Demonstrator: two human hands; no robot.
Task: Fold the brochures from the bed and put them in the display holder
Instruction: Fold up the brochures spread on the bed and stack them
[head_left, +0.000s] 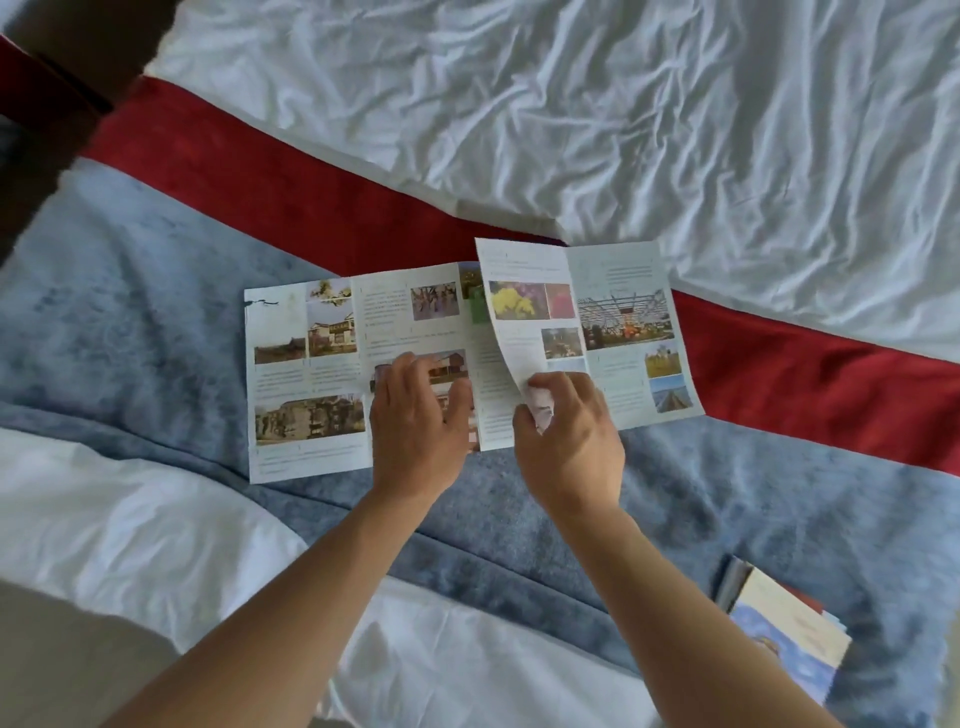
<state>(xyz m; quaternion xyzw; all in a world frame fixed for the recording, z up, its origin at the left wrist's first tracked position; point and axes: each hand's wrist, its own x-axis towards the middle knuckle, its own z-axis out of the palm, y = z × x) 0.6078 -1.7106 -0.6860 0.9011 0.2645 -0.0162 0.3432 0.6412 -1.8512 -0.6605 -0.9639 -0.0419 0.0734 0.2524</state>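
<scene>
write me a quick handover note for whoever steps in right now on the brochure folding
Left hand: fingers flat, pressing the open brochure down on the blue blanket.
Right hand: fingers pinch the lower edge of a right-hand panel, lifted and curling toward the middle.
A stack of brochures lies on the blanket at lower right.
Done: first fold started, no crease yet.
Left: finish folding it. The display holder is not in view.

Brochure (467, 353): print too small to read; middle panels covered by both hands. Brochure stack (784, 639), 4 o'clock: lower sheets hidden beneath the top cover.
</scene>
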